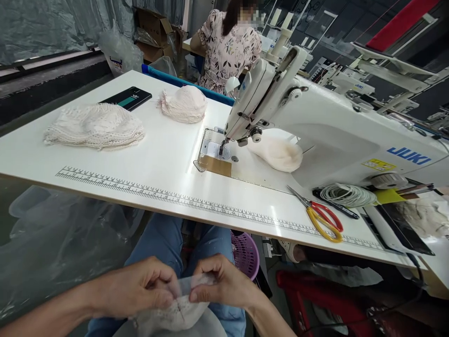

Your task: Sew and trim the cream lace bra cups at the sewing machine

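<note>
Low over my lap, a piece of white lace fabric is stretched between my two hands. My left hand pinches its upper edge with thumb and bent fingers. Close beside it, my right hand grips the same edge, and sheer material shows between the two. A pale bag or bowl-like thing lies beneath the lace; I cannot tell which. Up on the table, a stack of white lace pieces sits at the left, with a smaller rounded pile behind it.
A JUKI sewing machine stands on the white table, a beige padded piece under its arm. Scissors, coiled cord and a phone lie there. A purple basket is below. Another person sits beyond.
</note>
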The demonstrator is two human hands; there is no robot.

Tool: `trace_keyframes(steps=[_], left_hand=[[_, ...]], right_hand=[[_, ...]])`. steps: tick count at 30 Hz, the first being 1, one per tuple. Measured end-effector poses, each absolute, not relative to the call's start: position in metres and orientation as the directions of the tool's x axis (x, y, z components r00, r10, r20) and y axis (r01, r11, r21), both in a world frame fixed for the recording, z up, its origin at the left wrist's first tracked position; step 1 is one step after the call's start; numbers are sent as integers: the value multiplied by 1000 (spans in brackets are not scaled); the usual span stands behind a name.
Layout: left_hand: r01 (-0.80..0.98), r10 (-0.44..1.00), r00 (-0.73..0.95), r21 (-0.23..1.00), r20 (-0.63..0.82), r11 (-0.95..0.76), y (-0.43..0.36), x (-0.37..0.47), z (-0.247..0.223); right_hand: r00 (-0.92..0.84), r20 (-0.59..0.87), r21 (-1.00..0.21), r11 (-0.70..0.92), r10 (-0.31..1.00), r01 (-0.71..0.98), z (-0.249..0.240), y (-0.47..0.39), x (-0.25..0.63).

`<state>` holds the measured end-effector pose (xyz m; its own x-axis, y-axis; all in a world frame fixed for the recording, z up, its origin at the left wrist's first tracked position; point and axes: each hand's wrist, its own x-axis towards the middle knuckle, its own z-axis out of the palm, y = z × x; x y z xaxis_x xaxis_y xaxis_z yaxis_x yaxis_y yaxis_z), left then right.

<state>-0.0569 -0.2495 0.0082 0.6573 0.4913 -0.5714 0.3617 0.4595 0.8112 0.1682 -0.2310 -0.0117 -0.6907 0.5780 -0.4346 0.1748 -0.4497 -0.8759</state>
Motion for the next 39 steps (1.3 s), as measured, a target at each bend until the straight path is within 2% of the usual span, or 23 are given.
trace_keyframes(steps=[5,7,11,16,19,23,27,33,39], left_hand=[[557,550,533,755,-644,345,-258,-67,8],[602,505,540,729,-673,326,-259,-69,12],[561,441,628,765,-642,315,-254,-70,22],[615,497,485,684,-720,392,-256,-57,15],[578,566,476,725,-673,376,-258,-44,7],[507,549,492,735,-675,449,-259,-37,6],[472,544,459,711,-703,521,-259,-43,7],[369,482,550,716,-682,592,-261,-54,-7],[452,536,483,722,-692,524,-262,-55,-7]], right_hand=[[-655,-453,-865,-476,605,159,-14,-233,173],[-664,-419,-886,-439,619,150,-14,-234,174],[-692,-338,-922,-374,638,105,-12,-235,172],[-697,-303,-934,-347,650,82,-13,-237,169],[-688,-289,-944,-316,666,92,-14,-238,170],[-681,-278,-953,-282,677,108,-14,-238,173],[-705,-330,-935,-322,628,151,-15,-239,177],[-689,-402,-908,-357,603,219,-14,-243,180],[-680,-386,-909,-381,623,167,-10,-244,176]])
